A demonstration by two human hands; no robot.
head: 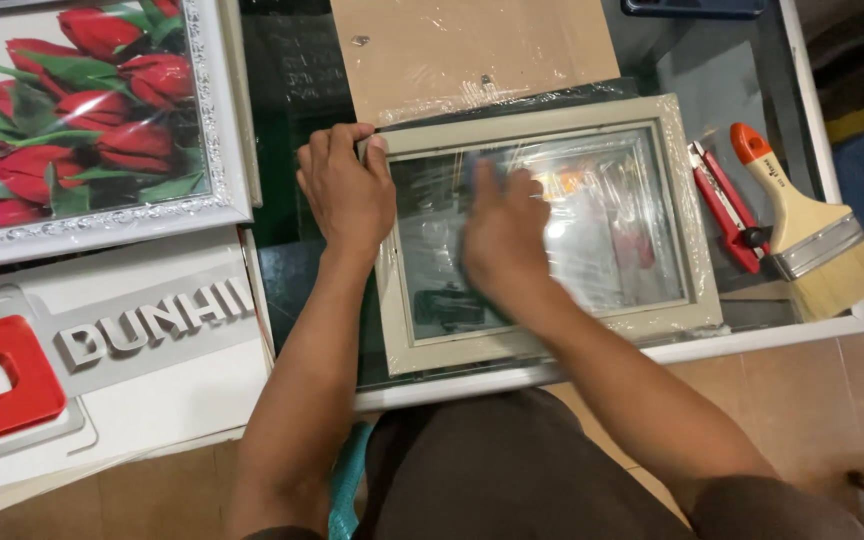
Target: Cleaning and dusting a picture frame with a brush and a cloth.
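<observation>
Left hand (345, 190): my fingers curl over the upper left corner of the grey picture frame (542, 232), pinning it at centre.
Right hand (502, 238): fingers flat and spread, pressing a dark blue cloth (479, 180) against the glass.
Doing it well: I judge light, even strokes while the corner grip stops sliding.
Surface: glass-topped table (712, 70), white rim.
Right of picture: red utility knife (724, 205), wide paintbrush (807, 230).
Upper left: framed tulip print (82, 110).

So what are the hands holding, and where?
The left hand grips the beige picture frame at its top left corner. The right hand lies flat on the glass, over something blue; whether it grips that cannot be told.
</observation>
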